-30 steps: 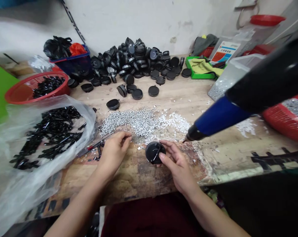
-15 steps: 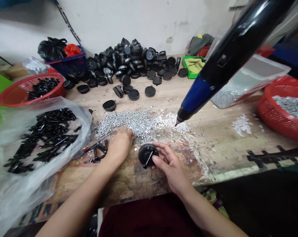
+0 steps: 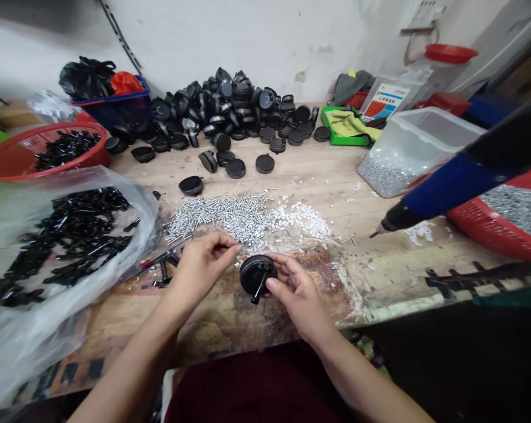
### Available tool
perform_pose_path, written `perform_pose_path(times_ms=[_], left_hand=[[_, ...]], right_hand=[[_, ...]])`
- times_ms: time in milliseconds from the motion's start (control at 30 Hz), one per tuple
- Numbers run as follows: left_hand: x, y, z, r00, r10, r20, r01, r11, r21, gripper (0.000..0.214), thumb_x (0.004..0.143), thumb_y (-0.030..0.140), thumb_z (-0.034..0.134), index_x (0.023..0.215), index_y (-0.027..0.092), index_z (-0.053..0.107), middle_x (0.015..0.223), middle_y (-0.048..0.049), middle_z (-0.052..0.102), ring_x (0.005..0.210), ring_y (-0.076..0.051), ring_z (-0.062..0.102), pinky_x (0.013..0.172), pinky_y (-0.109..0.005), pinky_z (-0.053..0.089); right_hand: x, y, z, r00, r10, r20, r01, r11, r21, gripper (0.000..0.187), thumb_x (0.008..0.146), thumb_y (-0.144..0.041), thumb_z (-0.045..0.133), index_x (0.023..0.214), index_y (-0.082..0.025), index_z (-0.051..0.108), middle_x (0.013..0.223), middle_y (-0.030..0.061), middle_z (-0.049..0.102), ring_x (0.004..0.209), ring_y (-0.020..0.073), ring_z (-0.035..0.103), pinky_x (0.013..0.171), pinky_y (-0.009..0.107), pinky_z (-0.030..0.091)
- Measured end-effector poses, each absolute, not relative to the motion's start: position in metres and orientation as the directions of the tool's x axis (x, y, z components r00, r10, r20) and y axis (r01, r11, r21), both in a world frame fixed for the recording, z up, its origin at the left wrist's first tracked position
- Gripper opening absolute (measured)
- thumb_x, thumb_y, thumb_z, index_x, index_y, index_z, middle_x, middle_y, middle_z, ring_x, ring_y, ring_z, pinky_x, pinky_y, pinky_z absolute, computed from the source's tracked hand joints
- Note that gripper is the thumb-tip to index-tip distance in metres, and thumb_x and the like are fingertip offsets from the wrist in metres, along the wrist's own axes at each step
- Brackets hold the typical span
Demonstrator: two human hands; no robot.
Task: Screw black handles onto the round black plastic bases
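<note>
My right hand [image 3: 298,294] grips a round black suction-cup-like base [image 3: 253,273] by its edge, with a short black arm sticking out towards me. Just left of it, my left hand [image 3: 206,258] has thumb and forefinger pinched together; whatever lies between them is too small to make out. Behind my left hand spreads a heap of silvery screws [image 3: 212,214], with small nuts [image 3: 250,226] at its right end. Small white plastic pieces [image 3: 303,220] lie to the right of those. A few black stems [image 3: 164,273] rest beside my left wrist.
A blue-and-black electric screwdriver [image 3: 442,191] hangs at the right. Black round bases [image 3: 237,100] are piled along the wall. At left are a red basket [image 3: 10,164] and a plastic bag [image 3: 144,235] of black parts; at right, a clear bin [image 3: 442,126] and a red basket [image 3: 477,229].
My left hand has lifted back from the screw and nut heap, its fingertips now pinched near the black base. The screwdriver has swung to the right. My right hand keeps its hold.
</note>
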State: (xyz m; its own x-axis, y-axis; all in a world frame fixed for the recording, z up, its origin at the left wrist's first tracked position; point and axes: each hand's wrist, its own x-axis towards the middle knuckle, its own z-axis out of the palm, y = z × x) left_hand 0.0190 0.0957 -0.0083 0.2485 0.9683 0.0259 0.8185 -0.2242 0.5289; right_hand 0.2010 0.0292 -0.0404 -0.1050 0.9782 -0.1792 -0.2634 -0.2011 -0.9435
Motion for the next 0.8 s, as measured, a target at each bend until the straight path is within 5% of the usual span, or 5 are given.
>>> perform_pose_path(times_ms=[67,200,533,800], left_hand=[[0.022,0.074,-0.003,0.266,0.933,0.242,0.62,-0.358,0.698,0.012,0.086,0.03,0.058,0.085,0.019,0.06,0.09,-0.0041,0.069,0.084,-0.016,0.064,0.077,-0.029,0.049],[0.032,0.045,-0.003,0.256,0.843,0.473,0.445,-0.537,0.716,0.008,0.084,0.014,0.061,0.088,0.02,0.059,0.1,-0.0038,0.066,0.097,-0.015,0.06,0.089,-0.032,0.045],[0.034,0.032,-0.012,0.104,0.883,0.457,0.284,-0.467,0.838,0.019,0.083,0.006,0.061,0.093,0.021,0.06,0.102,-0.0041,0.064,0.101,-0.018,0.059,0.091,-0.037,0.047],[0.03,0.027,-0.004,0.18,0.795,0.579,0.402,-0.597,0.694,0.023,0.078,0.002,0.064,0.092,0.02,0.063,0.095,-0.004,0.067,0.096,-0.018,0.061,0.088,-0.038,0.048]], right_hand=[[0.201,0.028,-0.036,-0.121,0.98,-0.16,-0.226,-0.184,-0.957,0.036,0.079,-0.023,0.063,0.114,-0.026,0.056,0.115,0.0041,0.065,0.106,0.0174,0.061,0.095,0.035,0.048],[0.201,0.024,-0.025,-0.163,0.982,-0.096,-0.141,-0.119,-0.983,0.034,0.083,-0.021,0.059,0.116,-0.028,0.055,0.115,0.0023,0.065,0.101,0.0157,0.063,0.095,0.034,0.047],[0.212,0.021,-0.004,-0.217,0.974,0.07,0.24,0.123,-0.963,0.037,0.085,-0.02,0.058,0.121,-0.029,0.056,0.118,0.001,0.065,0.102,0.0163,0.062,0.09,0.033,0.049],[0.218,0.029,0.006,-0.32,0.945,0.073,0.28,0.168,-0.945,0.039,0.084,-0.017,0.058,0.121,-0.029,0.058,0.119,0.0017,0.066,0.111,0.0202,0.06,0.099,0.041,0.045]])
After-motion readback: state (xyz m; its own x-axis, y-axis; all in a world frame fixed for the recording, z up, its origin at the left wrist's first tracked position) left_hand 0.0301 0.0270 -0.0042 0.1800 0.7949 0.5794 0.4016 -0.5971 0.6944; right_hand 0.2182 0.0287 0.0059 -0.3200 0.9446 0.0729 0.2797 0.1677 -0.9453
